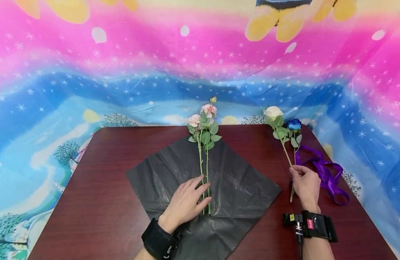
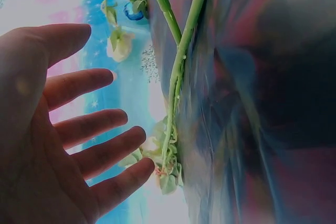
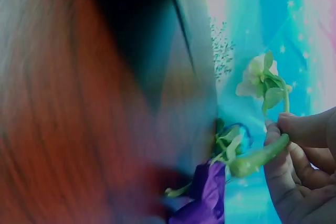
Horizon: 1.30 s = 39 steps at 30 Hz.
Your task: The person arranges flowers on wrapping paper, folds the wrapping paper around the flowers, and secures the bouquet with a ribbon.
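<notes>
My right hand pinches the stem of a white rose between thumb and fingers. In the right wrist view, that rose is held up, its stem end jutting past the fingers. A blue rose lies beside it on the table, partly behind the hand. Two pink-flowered stems lie side by side on a sheet of black wrapping paper. Over their lower ends is my left hand, fingers spread; the left wrist view has this hand apart from the green stems.
A purple ribbon lies loosely looped at the right edge of the dark wooden table. Behind the table and along its sides hangs a colourful printed cloth, close to the flower heads.
</notes>
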{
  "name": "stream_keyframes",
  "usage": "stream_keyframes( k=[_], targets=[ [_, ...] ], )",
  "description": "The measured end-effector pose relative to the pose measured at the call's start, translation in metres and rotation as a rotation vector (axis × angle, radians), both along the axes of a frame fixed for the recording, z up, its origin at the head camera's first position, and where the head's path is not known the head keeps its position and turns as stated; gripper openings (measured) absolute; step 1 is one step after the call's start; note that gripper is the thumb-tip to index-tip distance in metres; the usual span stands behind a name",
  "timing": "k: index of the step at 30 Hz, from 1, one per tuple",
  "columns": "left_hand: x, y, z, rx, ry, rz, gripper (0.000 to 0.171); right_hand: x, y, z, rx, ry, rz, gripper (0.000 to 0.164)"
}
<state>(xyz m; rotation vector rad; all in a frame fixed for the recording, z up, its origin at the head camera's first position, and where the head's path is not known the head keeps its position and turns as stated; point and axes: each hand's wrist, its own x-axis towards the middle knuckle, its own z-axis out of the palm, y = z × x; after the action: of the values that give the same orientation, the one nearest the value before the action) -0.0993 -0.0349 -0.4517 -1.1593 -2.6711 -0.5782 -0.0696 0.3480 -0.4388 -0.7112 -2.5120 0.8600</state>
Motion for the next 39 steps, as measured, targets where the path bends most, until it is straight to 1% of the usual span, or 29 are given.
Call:
stream_keyframes(
  k=[4,11,16,20,24,28,32,35,39],
  targets=[
    [0.001,-0.003,0.001,0.002,-0.003,0.009,0.040,-0.005,-0.012,0.004,-0.048,0.036,0.003,0.026],
    [0.003,-0.010,0.001,-0.003,-0.020,0.044,0.042,-0.015,-0.036,0.004,-0.107,0.129,0.026,0.021],
    [0.004,-0.014,0.001,-0.010,-0.034,0.057,0.042,-0.024,-0.057,0.005,-0.169,0.150,0.046,0.019],
    [0.004,-0.016,-0.001,0.003,-0.023,0.060,0.043,-0.031,-0.076,0.004,-0.217,0.171,0.070,0.018],
    [0.005,-0.018,-0.001,0.019,-0.009,0.063,0.042,-0.037,-0.095,0.001,-0.241,0.192,0.111,0.017],
    [0.006,-0.022,-0.002,0.019,-0.006,0.074,0.041,-0.043,-0.114,-0.002,-0.248,0.202,0.135,0.014],
    [0.007,-0.026,-0.002,0.010,-0.027,0.087,0.041,-0.048,-0.129,-0.003,-0.252,0.204,0.158,0.014],
    [0.007,-0.028,-0.003,0.008,-0.046,0.093,0.041,-0.051,-0.139,-0.003,-0.266,0.192,0.186,0.015],
    [0.007,-0.032,-0.004,0.016,-0.052,0.097,0.041,-0.056,-0.151,-0.007,-0.260,0.164,0.215,0.015]
  ],
)
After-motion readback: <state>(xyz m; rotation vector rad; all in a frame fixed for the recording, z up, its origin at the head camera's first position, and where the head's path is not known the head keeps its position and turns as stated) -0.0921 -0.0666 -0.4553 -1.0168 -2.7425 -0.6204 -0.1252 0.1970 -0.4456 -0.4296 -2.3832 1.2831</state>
